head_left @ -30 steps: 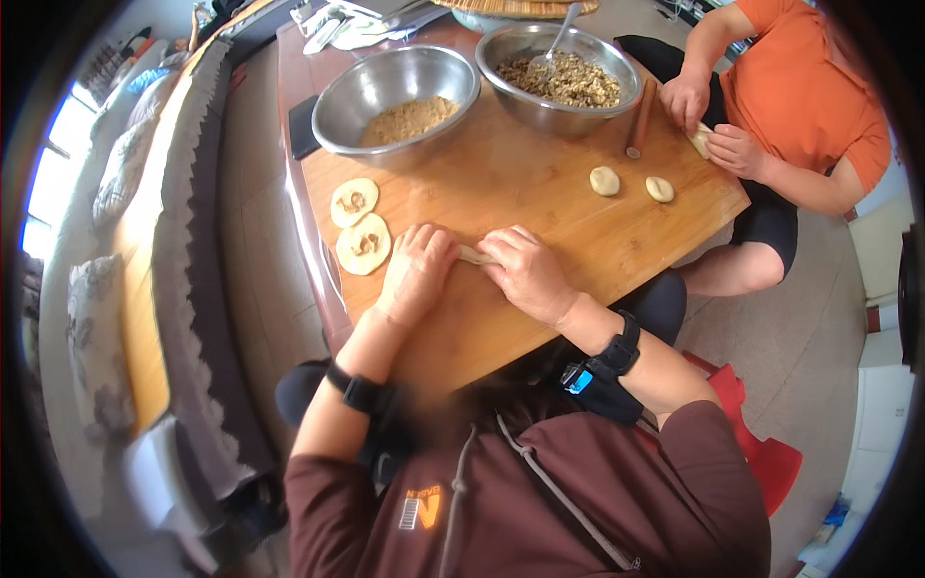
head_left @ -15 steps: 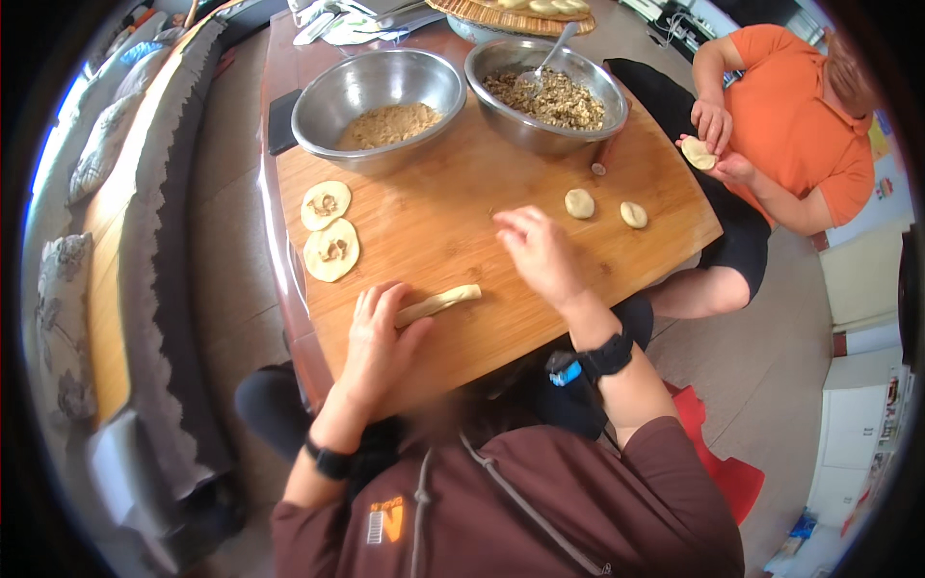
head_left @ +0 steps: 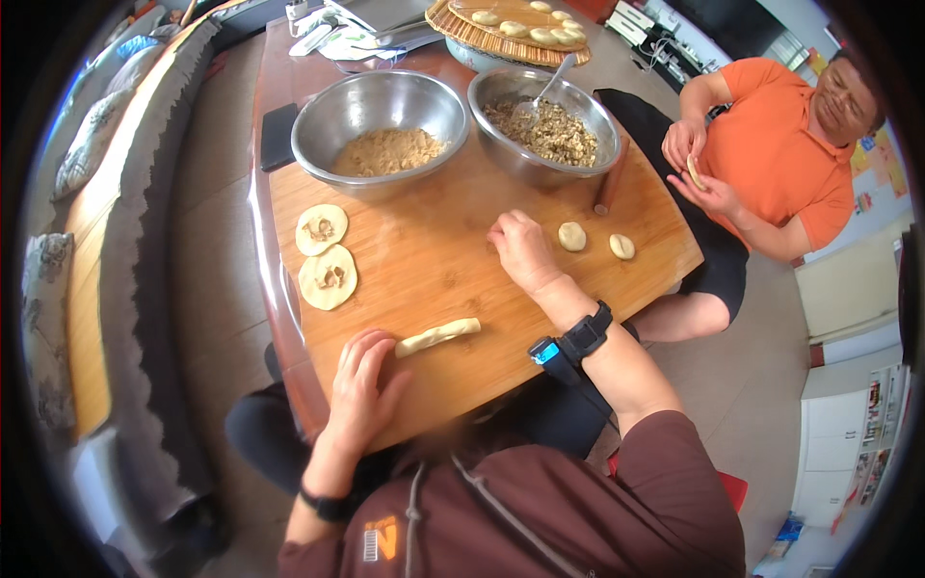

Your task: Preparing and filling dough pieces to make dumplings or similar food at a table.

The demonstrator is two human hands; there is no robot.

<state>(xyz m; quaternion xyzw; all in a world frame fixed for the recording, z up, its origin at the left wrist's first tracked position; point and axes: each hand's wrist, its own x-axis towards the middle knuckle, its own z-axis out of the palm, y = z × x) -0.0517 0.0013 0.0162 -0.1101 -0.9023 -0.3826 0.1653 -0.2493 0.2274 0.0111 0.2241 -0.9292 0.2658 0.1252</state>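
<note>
A pale, slightly twisted dough roll [head_left: 438, 337] lies near the front of the wooden board [head_left: 414, 260]. Beside its left end, my left hand [head_left: 366, 385] rests on the board edge, fingers stretched out and holding nothing. Farther off, my right hand [head_left: 526, 252] has its fingers drawn together with the tips down on the board; whatever they pinch, if anything, is hidden. To its right sit a round dough piece [head_left: 571, 236] and a smaller dough piece [head_left: 621, 247]. At the left, two flat dough rounds [head_left: 321, 229] carry dabs of brown filling and touch each other.
Two steel bowls stand at the back: one with tan crumbly filling [head_left: 385, 152], one with chopped filling [head_left: 554, 135] and a spoon. A rolling pin [head_left: 611, 178] lies beside the right bowl. Beyond, a woven tray [head_left: 453, 29] bears several dough pieces. A co-worker [head_left: 780, 144] shapes dough at right.
My right hand has drawn its fingers together at the board. My left hand has come off the dough roll's end, which now shows fully. The view has tilted upward a little.
</note>
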